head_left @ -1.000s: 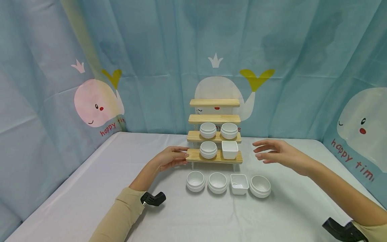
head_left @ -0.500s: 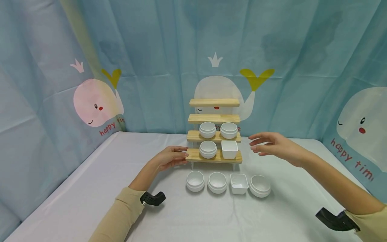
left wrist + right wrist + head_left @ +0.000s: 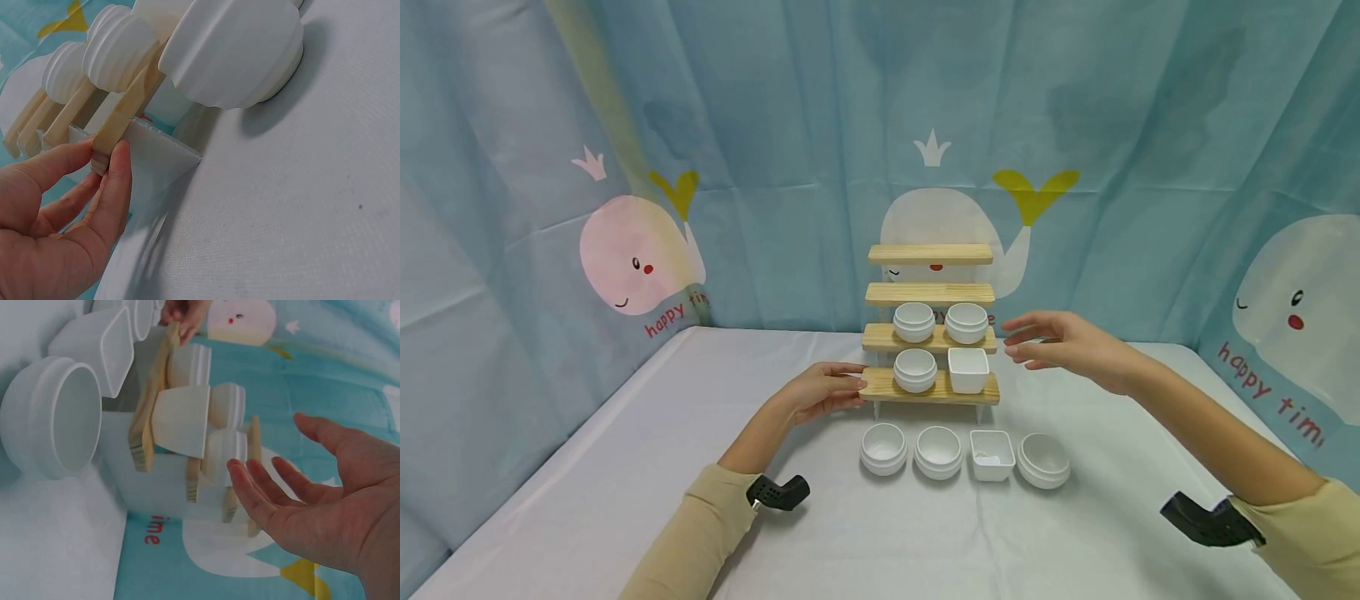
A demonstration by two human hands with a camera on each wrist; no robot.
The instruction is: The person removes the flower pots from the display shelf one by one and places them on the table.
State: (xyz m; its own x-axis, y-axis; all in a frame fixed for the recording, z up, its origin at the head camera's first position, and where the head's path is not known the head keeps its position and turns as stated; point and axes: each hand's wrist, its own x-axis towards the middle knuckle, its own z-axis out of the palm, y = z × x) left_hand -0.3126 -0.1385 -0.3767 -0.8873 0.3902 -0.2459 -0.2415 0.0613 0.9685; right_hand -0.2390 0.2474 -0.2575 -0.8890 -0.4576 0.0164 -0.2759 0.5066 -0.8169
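A stepped display stand with wooden shelves (image 3: pixel 930 293) rises in the middle of the table. Its lowest shelf (image 3: pixel 128 103) is pinched at the left end between the thumb and fingers of my left hand (image 3: pixel 823 392). On that shelf sit a round white bowl (image 3: pixel 915 371) and a square white bowl (image 3: pixel 968 371). One shelf higher are two more round bowls, left (image 3: pixel 913 322) and right (image 3: pixel 966 323). My right hand (image 3: pixel 1067 343) hovers just right of the stand, fingers extended and holding nothing; in the right wrist view its palm (image 3: pixel 331 519) is turned up.
Before the stand, a row on the white tablecloth (image 3: pixel 850 542) has round bowls at left (image 3: pixel 883 449), centre-left (image 3: pixel 938 452) and right (image 3: pixel 1043 461), plus a square bowl (image 3: pixel 992 456). A blue whale-print curtain (image 3: pixel 790 167) hangs behind.
My right hand has moved left and farther forward, nearer the stand. The left hand keeps its hold on the shelf end, and the bowls stay put.
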